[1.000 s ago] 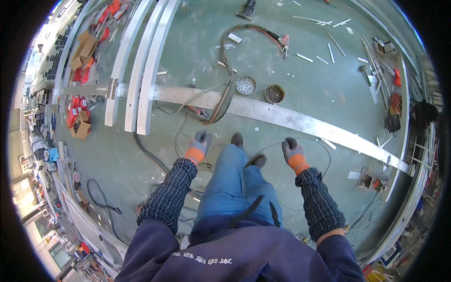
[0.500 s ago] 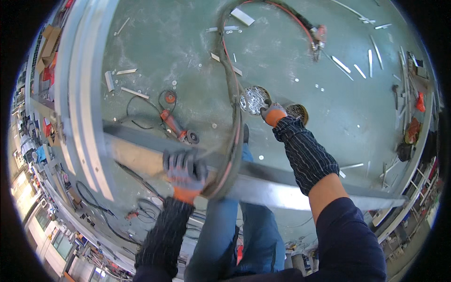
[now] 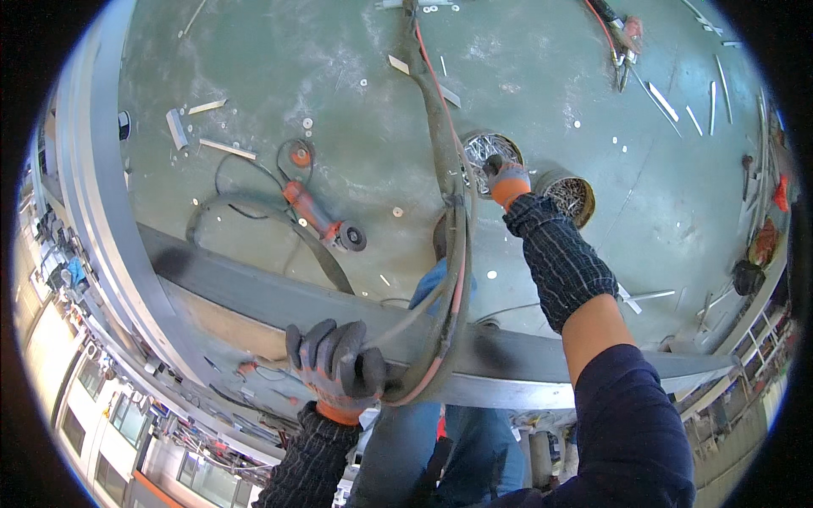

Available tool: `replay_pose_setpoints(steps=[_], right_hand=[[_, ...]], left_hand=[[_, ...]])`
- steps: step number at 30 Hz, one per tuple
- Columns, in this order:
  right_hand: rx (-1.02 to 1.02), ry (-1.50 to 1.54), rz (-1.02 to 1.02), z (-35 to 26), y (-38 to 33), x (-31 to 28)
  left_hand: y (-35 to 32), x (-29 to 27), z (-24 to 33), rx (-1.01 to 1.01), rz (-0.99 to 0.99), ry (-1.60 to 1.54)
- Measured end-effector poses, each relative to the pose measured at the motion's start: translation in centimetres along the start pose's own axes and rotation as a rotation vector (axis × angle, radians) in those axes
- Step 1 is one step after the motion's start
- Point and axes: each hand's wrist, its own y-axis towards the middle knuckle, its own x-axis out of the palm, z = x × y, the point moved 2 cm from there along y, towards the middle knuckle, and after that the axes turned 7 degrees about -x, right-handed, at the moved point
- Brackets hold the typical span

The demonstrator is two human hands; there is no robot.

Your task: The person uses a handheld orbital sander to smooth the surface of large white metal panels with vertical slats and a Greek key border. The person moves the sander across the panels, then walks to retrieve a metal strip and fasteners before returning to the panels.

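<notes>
While the person bends over the green floor (image 3: 254, 102), the left hand (image 3: 334, 364) is clenched, fingers (image 3: 326, 343) wrapped over the near edge of a long grey metal beam (image 3: 254, 300) and pinning a bundle of hoses (image 3: 440, 339) where it loops over that beam. The beam's long axis runs roughly from 9 to 4 o'clock across the lower frame, passing in front of the person's blue-trousered legs. The hose bundle, grey with an orange-red line in it, runs the other way: from the loop at the left hand it climbs toward 12 o'clock, past the right hand, up to the top edge.

The right hand (image 3: 506, 179), orange-and-grey glove, arm stretched out, is at 1 o'clock from the left hand, well apart from it. It sits just beside the hose on its right and touches, or hovers at, the rim of a round tin of shiny metal bits (image 3: 484, 152). Whether its fingers are closed on anything I cannot tell; they are partly hidden. A second round tin of screws (image 3: 569, 196) lies just right of it, at about 3 o'clock. So left hand is on beam and hose loop; right hand nearer the tins.

Further out: an orange angle grinder (image 3: 318, 218) with its black cable lies on the floor at 11 o'clock from the left hand, beyond the beam. Short metal offcuts (image 3: 227, 149) are scattered at upper left.
</notes>
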Motion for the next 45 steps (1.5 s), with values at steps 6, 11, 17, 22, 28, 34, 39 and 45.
replay_pose_setpoints(steps=[6, 11, 17, 22, 28, 34, 39, 45], right_hand=[[-0.017, 0.919, 0.428, 0.5, -4.7, -2.1], [0.118, 1.568, 0.225, 0.0, -9.9, -6.8], [-0.184, 1.667, 0.07, -4.7, -24.0, -20.1], [-0.242, 1.457, 0.07, -10.4, -34.1, -27.0], [-0.337, 1.087, 0.326, -12.8, -39.6, -30.2], [-0.514, 0.569, 0.474, -14.7, -43.7, -31.2], [-0.553, 0.745, 0.525, -17.1, -46.1, -31.9], [-0.37, 1.08, 0.33, -16.9, -41.2, -28.3]], left_hand=[[0.2, -0.4, 0.2, -0.008, 0.021, -0.016], [2.6, -3.4, 2.7, -0.205, 0.127, -0.387], [10.7, -1.4, 8.7, -0.563, 0.148, -1.615], [15.6, 1.6, 14.0, -0.958, -0.64, -2.082], [14.4, 2.2, 14.8, -0.856, -0.792, -2.579], [14.1, 0.5, 15.1, -0.697, -0.756, -2.838], [12.8, -2.6, 13.8, -0.89, -0.618, -2.837], [6.8, -6.1, 3.3, -0.725, -0.62, -2.555]])
